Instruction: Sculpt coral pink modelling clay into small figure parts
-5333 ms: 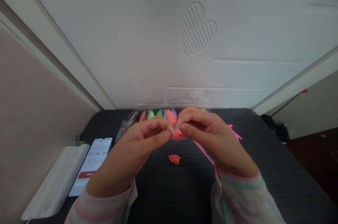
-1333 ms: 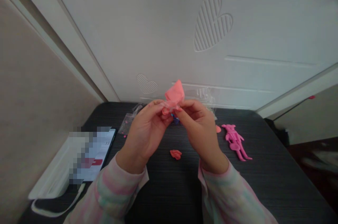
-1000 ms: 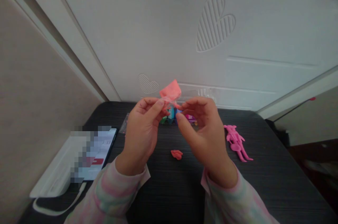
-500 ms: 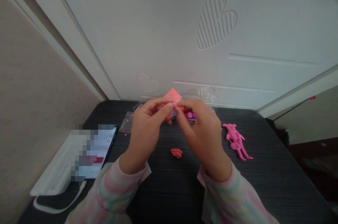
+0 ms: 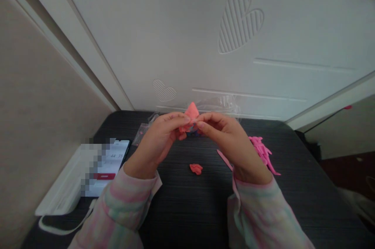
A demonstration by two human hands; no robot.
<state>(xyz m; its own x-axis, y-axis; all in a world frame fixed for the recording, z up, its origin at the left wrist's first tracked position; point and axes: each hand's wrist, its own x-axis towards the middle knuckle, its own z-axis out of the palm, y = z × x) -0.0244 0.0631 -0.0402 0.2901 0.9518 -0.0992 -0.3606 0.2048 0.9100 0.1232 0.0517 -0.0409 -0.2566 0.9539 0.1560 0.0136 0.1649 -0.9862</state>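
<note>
Together, the left hand [image 5: 155, 137] and right hand [image 5: 228, 135] pinch a coral piece [image 5: 192, 110] between thumbs and fingers, over the far part of the dark table [image 5: 184, 210]; its tip points up toward the white door [image 5: 164, 38], long axis roughly upright. Both forearms slant inward, hands nearly meeting. Nearer lies a coral lump [image 5: 196, 169]; a pink figure [image 5: 260, 149] lies beyond the right wrist, a phone [image 5: 117, 157] beside the left forearm

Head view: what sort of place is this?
Probably a room in a home, though little of it shows: a dark table stands before a white panel decorated with hearts, and a pink figure lies on the table.
</note>
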